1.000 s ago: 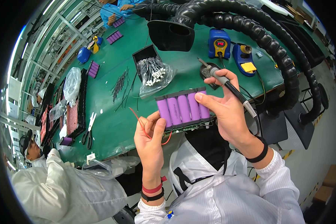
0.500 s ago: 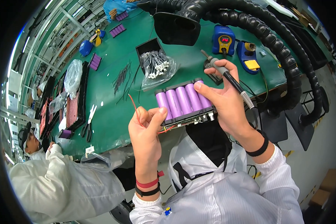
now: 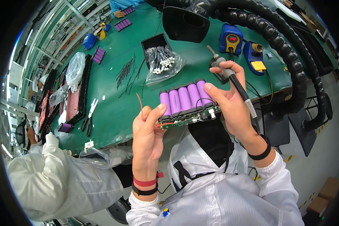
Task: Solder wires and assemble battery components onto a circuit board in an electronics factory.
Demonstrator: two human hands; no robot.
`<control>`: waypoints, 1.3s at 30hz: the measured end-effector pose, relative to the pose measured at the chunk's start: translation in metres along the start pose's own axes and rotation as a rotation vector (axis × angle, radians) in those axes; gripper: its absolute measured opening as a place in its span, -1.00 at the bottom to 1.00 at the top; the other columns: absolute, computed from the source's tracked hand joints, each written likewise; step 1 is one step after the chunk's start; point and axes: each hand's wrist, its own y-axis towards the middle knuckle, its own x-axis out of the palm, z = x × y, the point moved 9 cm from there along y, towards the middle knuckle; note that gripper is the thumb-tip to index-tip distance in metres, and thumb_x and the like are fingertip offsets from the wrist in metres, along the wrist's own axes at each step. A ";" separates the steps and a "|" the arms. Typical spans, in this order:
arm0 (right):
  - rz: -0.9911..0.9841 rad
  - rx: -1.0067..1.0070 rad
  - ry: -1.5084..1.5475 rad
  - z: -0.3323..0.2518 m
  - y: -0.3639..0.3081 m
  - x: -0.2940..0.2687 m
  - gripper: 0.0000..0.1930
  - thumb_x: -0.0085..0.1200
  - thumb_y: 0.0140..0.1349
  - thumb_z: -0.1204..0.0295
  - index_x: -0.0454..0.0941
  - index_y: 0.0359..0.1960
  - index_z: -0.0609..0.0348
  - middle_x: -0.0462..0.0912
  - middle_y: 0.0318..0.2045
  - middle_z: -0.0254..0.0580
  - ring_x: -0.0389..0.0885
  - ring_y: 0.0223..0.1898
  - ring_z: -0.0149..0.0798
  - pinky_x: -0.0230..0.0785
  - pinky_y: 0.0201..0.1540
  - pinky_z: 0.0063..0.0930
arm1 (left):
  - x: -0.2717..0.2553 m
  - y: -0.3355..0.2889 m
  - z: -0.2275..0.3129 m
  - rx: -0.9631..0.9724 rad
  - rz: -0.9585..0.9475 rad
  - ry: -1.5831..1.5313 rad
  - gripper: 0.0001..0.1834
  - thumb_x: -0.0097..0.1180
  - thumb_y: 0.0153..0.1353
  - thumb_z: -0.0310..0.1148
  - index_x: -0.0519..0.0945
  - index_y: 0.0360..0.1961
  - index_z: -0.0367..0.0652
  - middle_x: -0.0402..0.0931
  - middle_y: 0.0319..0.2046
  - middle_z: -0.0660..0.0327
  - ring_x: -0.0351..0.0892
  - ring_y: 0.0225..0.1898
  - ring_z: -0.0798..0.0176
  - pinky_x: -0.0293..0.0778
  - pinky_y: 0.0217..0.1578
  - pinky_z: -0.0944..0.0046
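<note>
Between my two hands is a battery pack [image 3: 185,98] of several purple cells in black end frames, held above the table's front edge. A green circuit board [image 3: 188,119] runs along its near side, with a white connector and thin wires. My left hand [image 3: 148,122] grips the pack's left end, thumb on top, and a red wire [image 3: 139,101] sticks up past its fingers. My right hand [image 3: 231,100] pinches the right end with its thumb. That same hand also holds a soldering iron [image 3: 235,80] between its fingers, tip pointing up and away from the pack.
A blue soldering station [image 3: 230,38] and an iron stand with yellow sponge [image 3: 257,66] stand far right. Black fume hoses [image 3: 267,35] arch above. White-tipped leads fill a bag [image 3: 162,66] by a black box. Scissors [image 3: 89,118] lie left; a co-worker's white sleeve [image 3: 51,165] is beside me.
The pack has tilted, so more of the circuit board on its near side shows. The soldering iron is still in my right hand, and the whole view has shifted slightly.
</note>
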 end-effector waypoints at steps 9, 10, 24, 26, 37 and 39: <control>0.029 -0.135 -0.208 0.001 -0.007 -0.016 -0.42 0.20 0.37 0.46 0.16 0.33 -0.04 0.34 0.28 0.00 0.60 0.11 -0.13 0.59 0.01 -0.29 | -0.006 0.000 -0.010 -0.084 0.077 -0.028 -0.57 0.31 0.30 -0.47 0.27 -0.51 0.12 0.35 -0.54 0.52 0.42 -0.57 0.58 0.55 -0.46 0.43; 0.023 -0.131 -0.206 0.004 -0.009 -0.018 -0.42 0.20 0.37 0.46 0.16 0.33 -0.04 0.34 0.28 0.00 0.60 0.11 -0.13 0.59 0.01 -0.29 | -0.009 0.000 -0.012 -0.100 0.128 -0.013 -0.49 0.33 0.28 -0.50 0.19 -0.53 0.17 0.30 -0.57 0.54 0.33 -0.59 0.62 0.45 -0.50 0.44; -0.436 -0.512 -0.317 0.006 -0.032 0.009 -0.12 0.54 -0.02 0.60 0.13 0.21 -0.16 0.25 0.32 0.11 0.58 0.23 0.19 0.67 0.08 -0.16 | -0.023 0.009 -0.032 -0.156 0.111 -0.032 -0.78 0.30 0.32 -0.41 0.49 -0.42 -0.01 0.54 -0.42 0.43 0.54 -0.46 0.51 0.59 -0.34 0.41; -0.447 -0.513 -0.337 0.005 -0.031 0.013 -0.14 0.48 -0.01 0.71 0.13 0.20 -0.13 0.25 0.31 0.12 0.61 0.21 0.16 0.69 0.10 -0.11 | -0.026 0.008 -0.033 -0.175 0.134 -0.030 -0.82 0.30 0.32 -0.40 0.52 -0.38 -0.03 0.55 -0.42 0.42 0.55 -0.44 0.51 0.59 -0.34 0.41; -0.371 -0.482 -0.295 0.022 -0.021 0.004 -0.19 0.40 0.04 0.76 0.15 0.21 -0.10 0.26 0.28 0.13 0.65 0.15 0.11 0.69 0.05 -0.24 | -0.020 0.005 -0.044 -0.288 0.168 -0.089 -0.88 0.26 0.36 -0.39 0.63 -0.20 -0.20 0.66 -0.36 0.31 0.63 -0.39 0.46 0.63 -0.29 0.44; -0.364 -0.476 -0.302 0.024 -0.018 0.002 -0.19 0.40 0.04 0.76 0.15 0.21 -0.11 0.26 0.28 0.13 0.66 0.14 0.10 0.68 0.04 -0.26 | -0.021 0.008 -0.047 -0.293 0.135 -0.084 -0.88 0.28 0.35 -0.36 0.62 -0.22 -0.15 0.68 -0.35 0.31 0.66 -0.33 0.44 0.63 -0.24 0.42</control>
